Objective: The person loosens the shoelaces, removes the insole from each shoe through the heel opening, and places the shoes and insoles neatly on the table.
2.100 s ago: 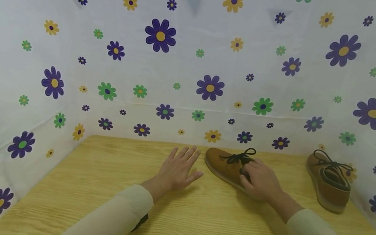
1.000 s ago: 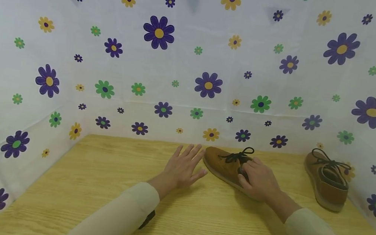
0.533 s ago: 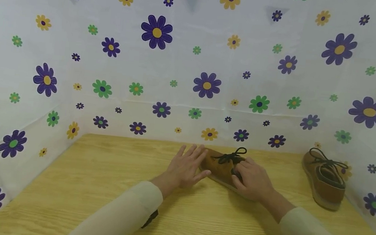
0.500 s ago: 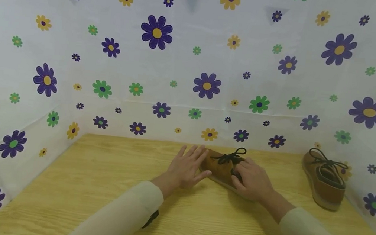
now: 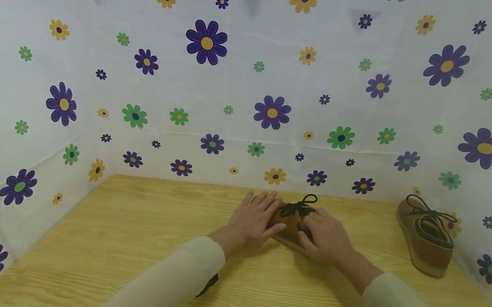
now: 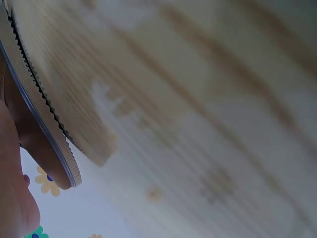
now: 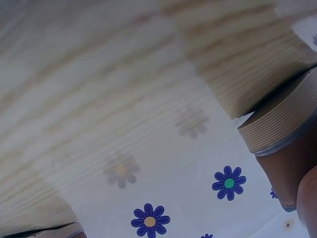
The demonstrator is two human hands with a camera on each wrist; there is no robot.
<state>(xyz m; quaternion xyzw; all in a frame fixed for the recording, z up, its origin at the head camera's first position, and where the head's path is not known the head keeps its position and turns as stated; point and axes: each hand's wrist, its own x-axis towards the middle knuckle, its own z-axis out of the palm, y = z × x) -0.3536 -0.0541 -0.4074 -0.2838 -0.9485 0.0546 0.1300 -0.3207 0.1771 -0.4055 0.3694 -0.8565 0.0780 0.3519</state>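
A brown lace-up shoe [image 5: 287, 229] with dark laces stands on the wooden table between my two hands, its toe to the left. My right hand [image 5: 328, 238] grips it at the heel and opening, with curled fingers partly hiding the rear. Straight fingers of my left hand [image 5: 252, 218] lie over the toe, which they mostly cover. In the left wrist view the shoe's ridged light sole [image 6: 47, 114] shows along the left edge, beside part of that hand. The right wrist view shows the heel end of the shoe's sole [image 7: 282, 119].
A matching brown shoe [image 5: 429, 238] stands on the right of the table [image 5: 142, 232], laces tied in a bow. White cloth walls [image 5: 243, 90] with printed flowers enclose the table at the back and both sides.
The right hand has moved the gripped shoe leftward along the table. My left hand has shifted right, from beside the toe to over it. The second shoe stays put.
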